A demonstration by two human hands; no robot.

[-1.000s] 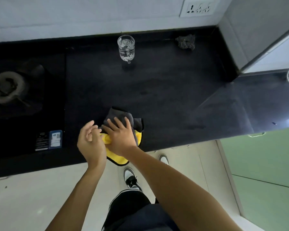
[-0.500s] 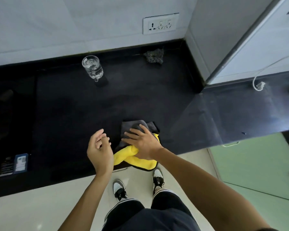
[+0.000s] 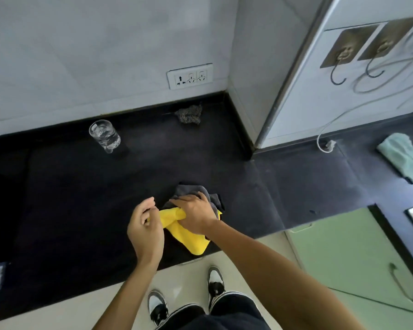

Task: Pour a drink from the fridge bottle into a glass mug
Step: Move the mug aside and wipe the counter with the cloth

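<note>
Cloth (image 3: 188,241), yellow on one face and grey on the other, is bunched on the black surface (image 3: 69,198), nearer the front edge than the glass mug (image 3: 104,136) and to its right. The cloth is clamped in the grip of the right hand (image 3: 196,216). The left hand (image 3: 144,231) is held at the yellow end with fingers curled; whether its grip is closed on the cloth cannot be told. The mug is stood upright by the wall, clear liquid inside, well apart from both hands. A scouring pad (image 3: 188,114) is located to the mug's right.
</note>
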